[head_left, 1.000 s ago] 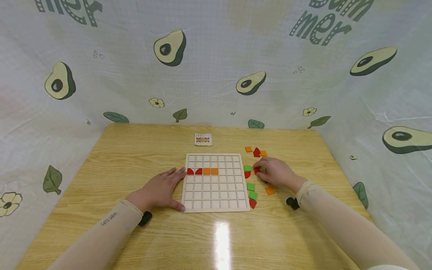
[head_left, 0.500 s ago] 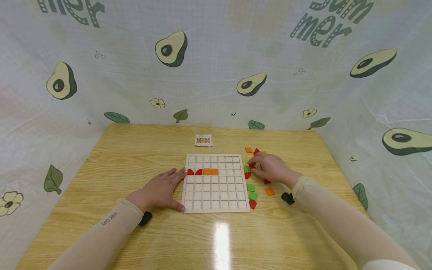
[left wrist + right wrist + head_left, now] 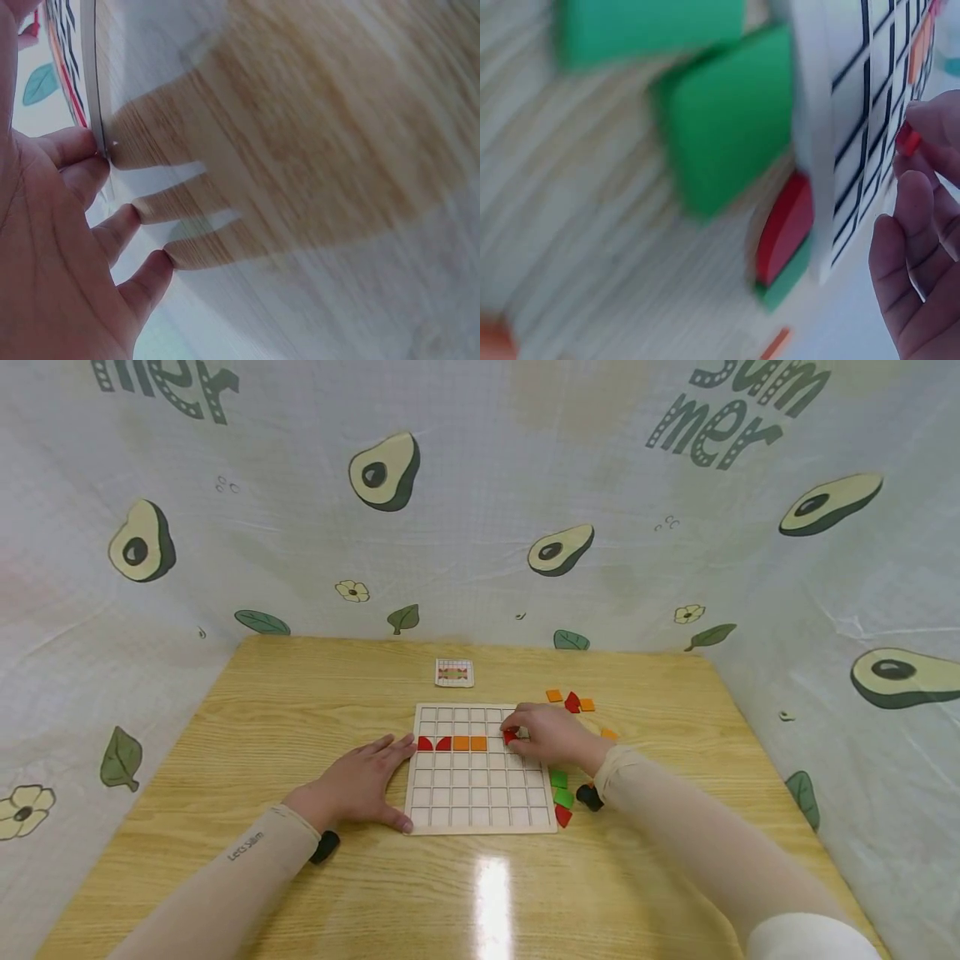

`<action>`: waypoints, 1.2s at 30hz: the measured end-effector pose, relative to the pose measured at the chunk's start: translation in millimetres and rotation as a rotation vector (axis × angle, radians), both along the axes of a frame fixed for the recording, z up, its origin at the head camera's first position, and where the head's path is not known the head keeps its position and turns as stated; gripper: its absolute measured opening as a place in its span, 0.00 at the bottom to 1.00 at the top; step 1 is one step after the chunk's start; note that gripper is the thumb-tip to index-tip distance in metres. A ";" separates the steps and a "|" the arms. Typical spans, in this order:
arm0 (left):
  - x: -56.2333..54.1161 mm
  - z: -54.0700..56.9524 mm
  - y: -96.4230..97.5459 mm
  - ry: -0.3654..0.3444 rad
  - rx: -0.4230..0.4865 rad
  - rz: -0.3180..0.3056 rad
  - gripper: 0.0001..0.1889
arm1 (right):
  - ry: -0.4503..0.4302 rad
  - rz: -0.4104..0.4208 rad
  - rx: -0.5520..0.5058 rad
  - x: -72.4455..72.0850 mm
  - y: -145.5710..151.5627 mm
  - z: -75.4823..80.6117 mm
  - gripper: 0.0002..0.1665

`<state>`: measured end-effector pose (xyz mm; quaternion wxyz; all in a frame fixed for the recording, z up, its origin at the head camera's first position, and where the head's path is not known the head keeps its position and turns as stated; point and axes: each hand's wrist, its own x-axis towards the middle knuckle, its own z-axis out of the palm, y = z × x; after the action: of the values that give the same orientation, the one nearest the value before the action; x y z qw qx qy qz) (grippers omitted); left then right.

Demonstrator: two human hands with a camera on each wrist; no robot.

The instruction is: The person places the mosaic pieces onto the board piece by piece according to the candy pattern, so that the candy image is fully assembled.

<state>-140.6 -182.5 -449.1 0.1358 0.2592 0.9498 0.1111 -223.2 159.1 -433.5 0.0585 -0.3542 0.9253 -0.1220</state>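
Note:
A light wooden grid board (image 3: 480, 797) lies on the table. One of its rows carries two red quarter-circle tiles (image 3: 425, 744) and two orange square tiles (image 3: 469, 743), side by side from the left edge. My left hand (image 3: 358, 783) rests at the board's left edge, fingers spread and fingertips at the rim, as the left wrist view (image 3: 67, 247) also has it. Over the right part of the board, my right hand (image 3: 551, 735) pinches a red tile (image 3: 511, 737) between thumb and fingers, in line with that row. In the right wrist view the red tile (image 3: 908, 139) shows at the fingertips.
Right of the board lie green square tiles (image 3: 558, 778), a red tile (image 3: 563, 816) and orange tiles (image 3: 554, 696), with another red tile (image 3: 573, 702) among them. Behind the board is a small card (image 3: 453, 673) with a coloured grid pattern. A printed cloth (image 3: 465, 527) hangs around the table.
My right hand has picked up a red tile from the loose ones at the right and carried it left over the board. My left hand has stayed at the board's edge.

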 end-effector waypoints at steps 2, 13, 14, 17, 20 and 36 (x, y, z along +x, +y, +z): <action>0.0 -0.1 -0.5 0.001 0.001 -0.002 0.66 | 0.011 0.020 -0.002 0.2 -7.1 -3.4 0.15; 1.2 1.6 0.3 0.008 0.009 -0.016 0.65 | 0.060 0.027 0.041 1.0 -20.9 -13.2 0.14; 1.2 1.9 0.5 0.007 0.008 -0.014 0.65 | 0.061 0.027 0.043 1.3 -21.2 -13.3 0.15; 1.2 2.3 0.8 0.004 0.004 -0.010 0.65 | 0.061 0.026 0.039 2.4 -22.1 -13.2 0.15; 1.6 2.4 0.8 0.003 0.005 -0.010 0.65 | 0.063 0.023 0.028 3.4 -23.1 -13.5 0.15; 1.7 1.7 0.5 0.009 0.013 -0.007 0.65 | 0.081 0.021 0.009 3.4 -18.4 -16.3 0.15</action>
<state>-138.9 -182.0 -447.4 0.1304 0.2638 0.9487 0.1156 -219.8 140.7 -449.8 0.0236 -0.3681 0.9238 -0.1028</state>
